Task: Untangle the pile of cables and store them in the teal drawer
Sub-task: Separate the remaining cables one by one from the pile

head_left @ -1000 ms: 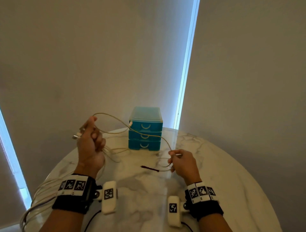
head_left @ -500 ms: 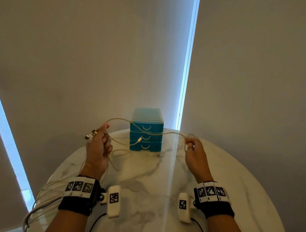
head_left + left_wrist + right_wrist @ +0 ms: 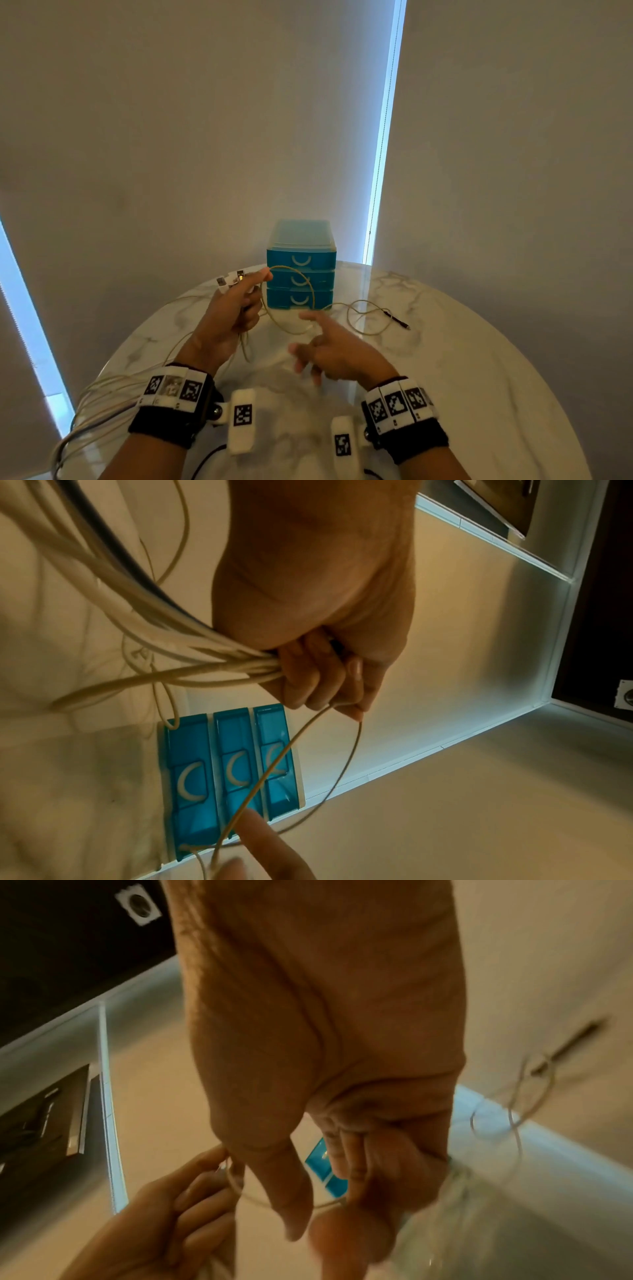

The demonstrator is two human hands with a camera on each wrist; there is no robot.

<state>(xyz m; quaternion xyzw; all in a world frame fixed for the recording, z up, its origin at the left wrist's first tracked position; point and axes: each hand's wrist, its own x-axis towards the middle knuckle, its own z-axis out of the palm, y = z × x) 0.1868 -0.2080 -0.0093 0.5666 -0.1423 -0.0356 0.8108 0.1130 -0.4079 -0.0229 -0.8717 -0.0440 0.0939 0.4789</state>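
My left hand (image 3: 233,308) grips a bundle of pale cables (image 3: 164,642) in its fist, and white plugs (image 3: 230,280) stick out above it. A thin beige cable (image 3: 313,291) loops from its fingertip in front of the teal drawer unit (image 3: 301,270), whose three drawers are closed. The cable runs on over the table to a dark plug (image 3: 399,321) lying at the right. My right hand (image 3: 335,353) is blurred, its index finger extended to the loop and gripping nothing that I can see. Whether it touches the cable is unclear.
The round marble table (image 3: 479,377) stands against a wall with blinds. The gripped cables trail over the table's left edge (image 3: 102,394). The drawer unit sits at the far edge in the middle.
My right hand let go of the thin cable it held out to the right and came back to the centre. The dark plug end now lies on the table. The left hand shifted towards the drawers.
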